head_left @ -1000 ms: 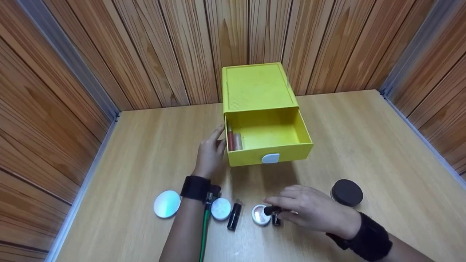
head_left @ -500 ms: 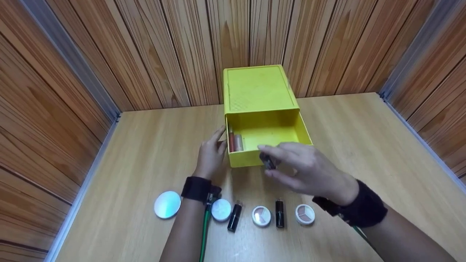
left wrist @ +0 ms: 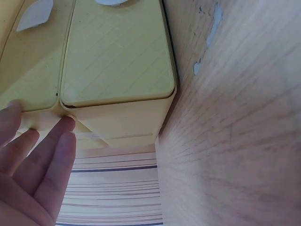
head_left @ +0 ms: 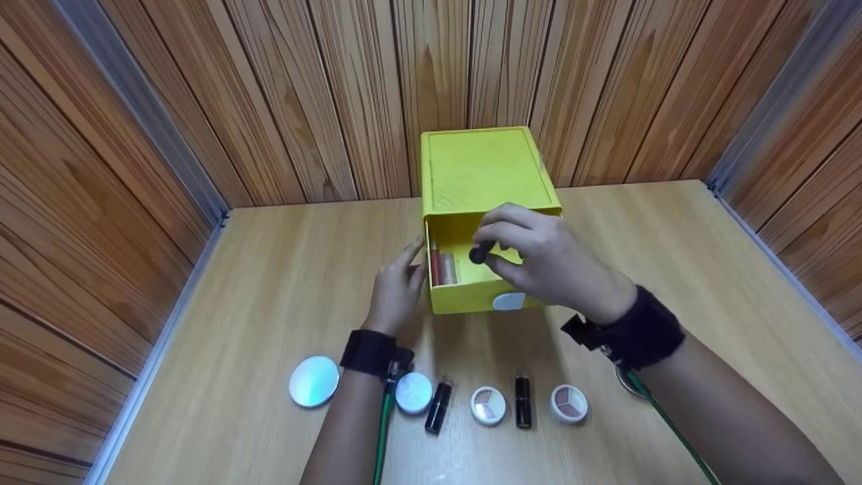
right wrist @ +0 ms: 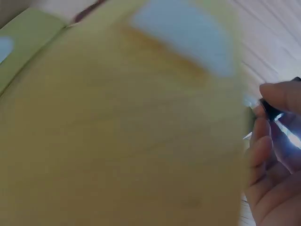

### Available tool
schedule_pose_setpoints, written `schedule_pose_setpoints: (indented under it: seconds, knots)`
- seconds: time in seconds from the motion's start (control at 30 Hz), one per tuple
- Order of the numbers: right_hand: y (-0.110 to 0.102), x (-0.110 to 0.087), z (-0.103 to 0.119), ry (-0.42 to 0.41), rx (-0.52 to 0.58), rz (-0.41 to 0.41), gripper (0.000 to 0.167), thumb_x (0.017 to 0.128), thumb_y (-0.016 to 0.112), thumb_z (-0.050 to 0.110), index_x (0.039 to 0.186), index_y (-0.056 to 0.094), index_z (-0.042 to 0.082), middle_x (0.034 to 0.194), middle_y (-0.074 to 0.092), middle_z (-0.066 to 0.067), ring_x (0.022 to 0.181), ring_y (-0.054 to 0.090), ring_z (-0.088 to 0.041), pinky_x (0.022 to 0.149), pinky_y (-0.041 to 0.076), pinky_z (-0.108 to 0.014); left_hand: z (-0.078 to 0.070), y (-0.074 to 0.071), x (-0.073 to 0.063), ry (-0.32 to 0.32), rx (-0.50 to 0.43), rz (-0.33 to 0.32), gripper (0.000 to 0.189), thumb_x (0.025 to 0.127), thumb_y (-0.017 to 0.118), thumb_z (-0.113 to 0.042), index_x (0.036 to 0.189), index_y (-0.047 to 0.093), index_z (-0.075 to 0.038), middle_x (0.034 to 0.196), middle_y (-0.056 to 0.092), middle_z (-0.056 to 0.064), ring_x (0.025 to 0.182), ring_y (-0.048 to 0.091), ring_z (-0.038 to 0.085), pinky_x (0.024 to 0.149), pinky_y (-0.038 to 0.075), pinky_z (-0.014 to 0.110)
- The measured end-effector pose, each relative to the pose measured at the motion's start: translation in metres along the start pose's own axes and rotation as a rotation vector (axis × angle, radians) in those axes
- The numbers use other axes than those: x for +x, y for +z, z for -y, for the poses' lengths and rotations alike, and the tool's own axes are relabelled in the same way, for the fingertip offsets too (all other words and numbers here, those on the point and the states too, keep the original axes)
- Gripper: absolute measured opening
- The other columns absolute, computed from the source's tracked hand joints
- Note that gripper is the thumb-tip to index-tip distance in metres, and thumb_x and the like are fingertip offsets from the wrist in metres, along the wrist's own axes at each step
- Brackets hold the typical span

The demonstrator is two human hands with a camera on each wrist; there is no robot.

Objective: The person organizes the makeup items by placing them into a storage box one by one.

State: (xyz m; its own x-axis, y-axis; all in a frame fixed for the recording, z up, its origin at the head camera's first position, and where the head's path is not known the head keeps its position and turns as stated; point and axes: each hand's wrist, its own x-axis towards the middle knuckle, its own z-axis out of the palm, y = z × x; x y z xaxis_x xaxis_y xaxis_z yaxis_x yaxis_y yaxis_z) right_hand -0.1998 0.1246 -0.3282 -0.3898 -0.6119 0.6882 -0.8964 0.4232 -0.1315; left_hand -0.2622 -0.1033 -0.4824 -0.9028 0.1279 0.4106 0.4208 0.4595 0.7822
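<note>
A yellow drawer unit stands at the back of the table, its top drawer pulled out. My right hand is over that drawer, pinching a small black-capped cosmetic tube between thumb and fingers; the hand hides most of it. In the right wrist view, the black cap shows between the fingertips. Inside the drawer, along its left wall, lie a red tube and a pale pink tube. My left hand touches the unit's left side with fingers extended.
Along the front lie an iridescent round compact, a white round jar, two black tubes and two small three-shade palettes. A round container is mostly hidden by my right wrist. Wooden panels enclose the back and sides.
My right hand has lifted the black-capped tube from the front row and carried it up and away over the open drawer. The left hand has stayed at the unit's side.
</note>
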Motion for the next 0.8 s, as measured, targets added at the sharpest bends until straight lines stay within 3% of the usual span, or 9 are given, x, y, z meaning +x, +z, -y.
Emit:
schedule_pose_setpoints:
  seconds: [0.2,0.37,0.47,0.63,0.8]
  knots:
    - [0.010,0.005,-0.014,0.114,-0.069,0.254,0.016,0.086,0.073,0.007,0.102,0.072,0.011,0.092,0.066,0.002,0.075,0.062,-0.010,0.065,0.054,-0.025,-0.001,0.000,-0.001,-0.033,0.005,0.011,0.051,0.097,0.061,-0.009,0.145,0.047,-0.018,0.145,0.046,0.003,0.116,0.060,0.025,0.098,0.046,0.030]
    - [0.011,0.018,-0.018,0.255,-0.034,0.507,0.017,0.084,0.071,0.004,0.098,0.073,0.013,0.084,0.069,0.005,0.069,0.060,-0.009,0.061,0.052,-0.027,-0.002,-0.002,0.000,-0.030,0.013,0.009,0.052,0.097,0.060,-0.010,0.146,0.046,-0.020,0.146,0.045,0.001,0.118,0.058,0.018,0.099,0.045,0.028]
    - [0.012,0.024,-0.020,0.298,-0.003,0.629,0.014,0.083,0.075,0.007,0.096,0.075,0.013,0.083,0.068,0.006,0.069,0.059,-0.011,0.063,0.052,-0.029,-0.001,-0.002,0.000,-0.019,-0.001,0.006,0.051,0.097,0.061,-0.010,0.145,0.047,-0.019,0.144,0.047,0.004,0.113,0.061,0.017,0.095,0.048,0.028]
    - [0.014,0.028,-0.024,0.304,0.044,0.733,0.018,0.085,0.073,0.002,0.095,0.077,0.016,0.086,0.069,0.009,0.076,0.061,-0.011,0.070,0.053,-0.028,0.000,-0.002,-0.001,-0.005,-0.013,-0.001,0.050,0.096,0.061,-0.008,0.144,0.049,-0.015,0.140,0.052,0.010,0.102,0.067,0.018,0.088,0.053,0.028]
    - [0.016,0.026,-0.028,0.406,0.151,0.812,0.042,0.084,0.057,-0.013,0.102,0.078,0.019,0.093,0.071,0.010,0.084,0.064,-0.008,0.076,0.055,-0.028,0.000,-0.001,-0.001,-0.026,-0.020,0.012,0.050,0.097,0.061,-0.010,0.145,0.048,-0.019,0.139,0.053,0.012,0.103,0.066,0.016,0.090,0.052,0.028]
